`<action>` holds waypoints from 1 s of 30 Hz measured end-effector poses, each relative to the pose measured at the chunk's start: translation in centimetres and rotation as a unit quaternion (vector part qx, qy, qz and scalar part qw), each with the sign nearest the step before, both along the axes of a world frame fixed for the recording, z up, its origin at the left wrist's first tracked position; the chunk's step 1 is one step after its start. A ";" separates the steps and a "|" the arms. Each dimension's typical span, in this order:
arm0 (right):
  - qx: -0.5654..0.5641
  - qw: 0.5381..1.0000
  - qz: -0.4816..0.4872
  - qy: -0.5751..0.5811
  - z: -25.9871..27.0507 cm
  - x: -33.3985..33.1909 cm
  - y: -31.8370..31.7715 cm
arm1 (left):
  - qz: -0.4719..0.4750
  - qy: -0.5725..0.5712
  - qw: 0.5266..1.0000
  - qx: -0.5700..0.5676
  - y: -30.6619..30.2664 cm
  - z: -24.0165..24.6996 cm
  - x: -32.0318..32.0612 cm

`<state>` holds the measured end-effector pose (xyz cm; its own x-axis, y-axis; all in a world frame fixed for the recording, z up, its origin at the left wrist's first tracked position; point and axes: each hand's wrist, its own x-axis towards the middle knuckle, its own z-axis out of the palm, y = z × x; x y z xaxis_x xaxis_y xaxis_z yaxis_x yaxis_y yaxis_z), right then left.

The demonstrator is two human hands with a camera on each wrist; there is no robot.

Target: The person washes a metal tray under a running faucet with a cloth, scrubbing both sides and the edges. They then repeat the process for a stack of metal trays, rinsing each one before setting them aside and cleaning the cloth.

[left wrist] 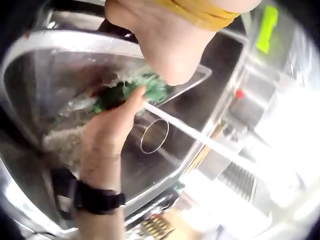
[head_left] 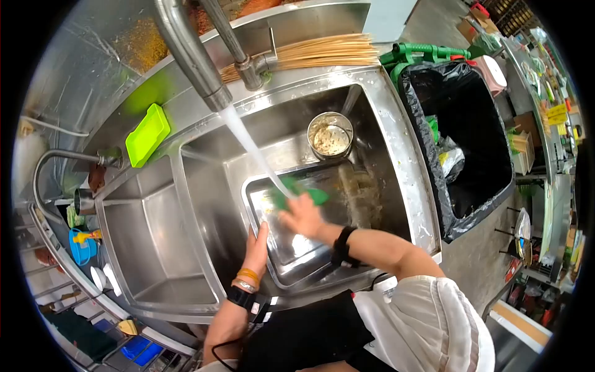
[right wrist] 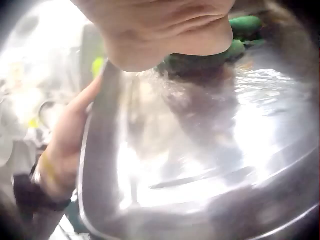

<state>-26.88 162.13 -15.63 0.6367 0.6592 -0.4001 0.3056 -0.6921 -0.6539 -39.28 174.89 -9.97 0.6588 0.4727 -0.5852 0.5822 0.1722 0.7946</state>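
A shallow rectangular steel tray point(head_left: 296, 248) lies tilted in the large sink basin, its inside wet and shiny. My left hand point(head_left: 256, 253) holds the tray's left rim, thumb on the inner side and fingers hidden behind it. With my right hand point(head_left: 304, 217) I grip a green scouring pad point(head_left: 319, 196) against the tray's inner surface; the right wrist view shows more of the green pad point(right wrist: 245, 27) beyond the palm. A stream of water point(head_left: 254, 146) from the faucet point(head_left: 217, 96) falls onto the pad and the right fingers. Water splashes around the pad in the left wrist view.
A round metal strainer point(head_left: 330, 135) with food bits sits in the basin's back corner. The second basin point(head_left: 158, 229) is at left, a lime-green tray point(head_left: 147, 136) on its ledge. Wooden skewers point(head_left: 322, 51) lie behind the faucet. A black-lined bin point(head_left: 477, 198) stands right.
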 end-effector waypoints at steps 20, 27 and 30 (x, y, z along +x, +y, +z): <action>0.055 0.953 0.291 0.064 1.2 -1.4 -9.5 | 0.136 -0.011 0.975 -0.176 1.4 1.6 1.5; -0.119 0.967 0.184 0.128 2.0 -0.3 -2.2 | 0.117 -0.006 0.987 -0.106 1.6 -1.0 0.4; 0.006 0.939 0.319 0.125 5.0 -1.6 -5.1 | 0.095 -0.052 0.980 -0.167 1.7 1.2 1.3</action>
